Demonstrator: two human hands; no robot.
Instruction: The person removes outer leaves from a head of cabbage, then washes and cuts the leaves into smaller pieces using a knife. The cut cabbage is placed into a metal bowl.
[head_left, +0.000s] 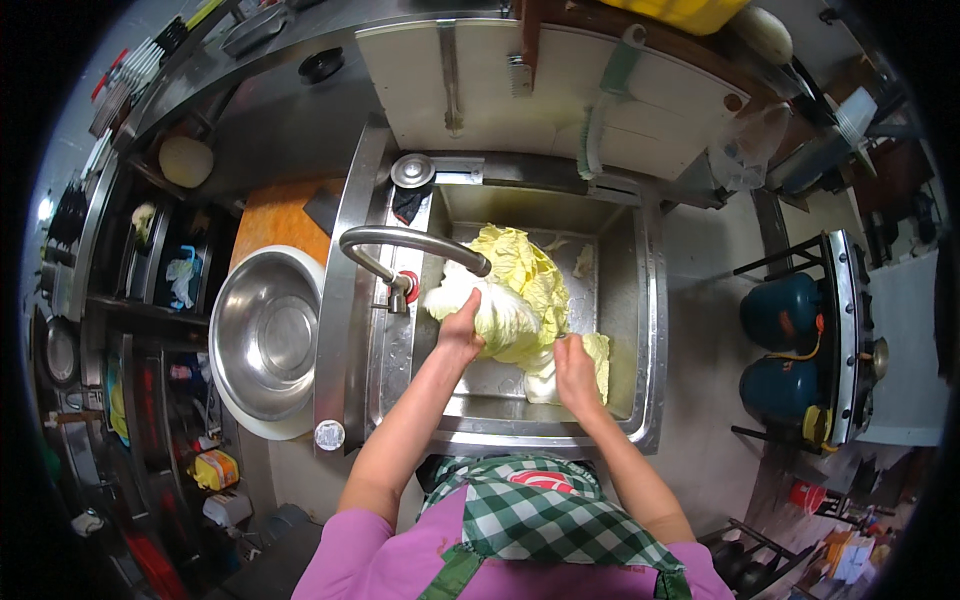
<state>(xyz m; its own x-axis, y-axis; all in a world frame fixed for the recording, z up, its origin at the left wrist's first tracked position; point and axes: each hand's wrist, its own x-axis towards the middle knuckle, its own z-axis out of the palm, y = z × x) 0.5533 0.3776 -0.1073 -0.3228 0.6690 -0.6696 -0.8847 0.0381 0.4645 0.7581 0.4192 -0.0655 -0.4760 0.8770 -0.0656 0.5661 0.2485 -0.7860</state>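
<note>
A napa cabbage (491, 311) with pale yellow-green leaves and a white base is held up over the stainless steel sink (622, 300). My left hand (461, 330) grips its base from the near left side, thumb on top. At the cabbage's lower right edge is my right hand (574, 371), with its fingers curled in. What it may hold is hidden, though a small dark spot shows by the fingertips. A separate cabbage leaf (598, 360) appears behind and beside this hand, low in the basin. Over the cabbage arches the metal faucet (420, 238).
A metal bowl (277, 330) rests in a white basin left of the sink. Brushes (596, 142) hang on the backboard (487, 97). A strainer (412, 171) sits at the sink's back left corner. Gas cylinders (780, 307) stand below a stove at right.
</note>
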